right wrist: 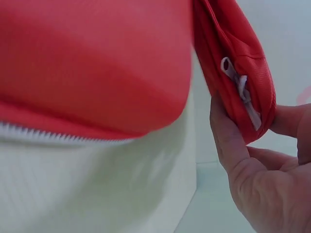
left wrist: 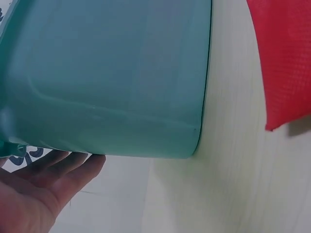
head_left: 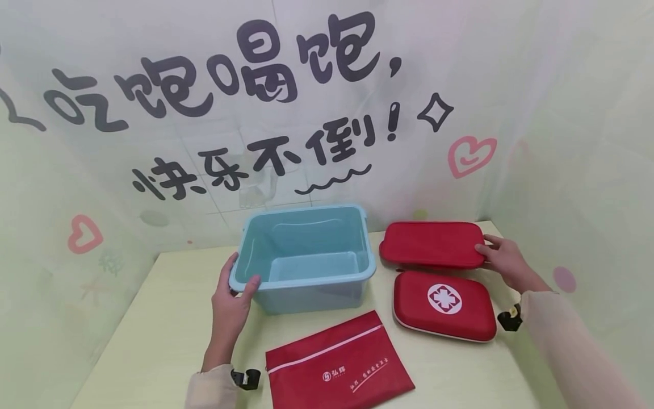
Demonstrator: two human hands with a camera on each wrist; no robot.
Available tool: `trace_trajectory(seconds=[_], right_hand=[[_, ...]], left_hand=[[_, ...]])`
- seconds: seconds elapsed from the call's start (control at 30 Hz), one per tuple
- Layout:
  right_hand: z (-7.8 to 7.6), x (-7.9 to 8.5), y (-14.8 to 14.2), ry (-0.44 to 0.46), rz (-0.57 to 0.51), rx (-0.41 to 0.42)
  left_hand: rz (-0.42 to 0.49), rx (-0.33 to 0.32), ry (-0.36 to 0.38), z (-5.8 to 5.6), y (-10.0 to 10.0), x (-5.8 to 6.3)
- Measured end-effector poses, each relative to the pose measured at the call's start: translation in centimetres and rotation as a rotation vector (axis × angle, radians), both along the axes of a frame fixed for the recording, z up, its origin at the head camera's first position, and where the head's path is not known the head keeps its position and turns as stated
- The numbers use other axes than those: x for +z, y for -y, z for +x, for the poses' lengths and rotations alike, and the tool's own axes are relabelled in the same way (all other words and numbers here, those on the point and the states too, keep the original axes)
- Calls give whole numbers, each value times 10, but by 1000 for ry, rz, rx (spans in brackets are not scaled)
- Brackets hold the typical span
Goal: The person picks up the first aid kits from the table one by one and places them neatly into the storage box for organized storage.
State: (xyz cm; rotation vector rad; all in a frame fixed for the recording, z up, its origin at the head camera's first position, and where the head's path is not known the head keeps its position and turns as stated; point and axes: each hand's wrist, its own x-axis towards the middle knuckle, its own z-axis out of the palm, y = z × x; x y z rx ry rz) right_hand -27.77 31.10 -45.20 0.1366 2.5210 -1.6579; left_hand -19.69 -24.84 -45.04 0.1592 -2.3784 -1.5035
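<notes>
- The worktop (head_left: 138, 324) reaches from its slanting left edge across to the tub, giving broad room on that side.
- The left hand (head_left: 231, 304) grips the tub's near-left corner, thumb over the rim.
- The pale-blue plastic tub (head_left: 314, 298) sits near the worktop's back edge, glossy, open-topped and round-cornered.
- The red document pouch (head_left: 342, 363) lies flat in front, slanted, with a white stripe and printing.
- The red first-aid case (head_left: 409, 301), white-cross emblem up, lies just before the long red zip case (head_left: 429, 244); a narrow strip separates that from the tub.
- The right hand (head_left: 506, 261) pinches the zip case's right end, near the worktop's back-right corner.
</notes>
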Motion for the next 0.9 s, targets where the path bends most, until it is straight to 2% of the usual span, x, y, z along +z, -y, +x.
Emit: trace_trajectory(seconds=[0.23, 0.43, 0.53, 0.77, 0.9], right_hand=[[4, 5, 5, -41, -80, -75], [7, 13, 6, -45, -197, -89], [9, 20, 6, -46, -278, -93], [13, 44, 11, -56, -583, -92], [16, 57, 20, -59, -653, -99]], left_hand=[[16, 26, -27, -1, 0, -6], [30, 50, -78, -4, 1, -11], [31, 50, -88, -4, 1, -11], [34, 47, -83, -4, 0, -8], [29, 56, -91, -5, 0, -10]])
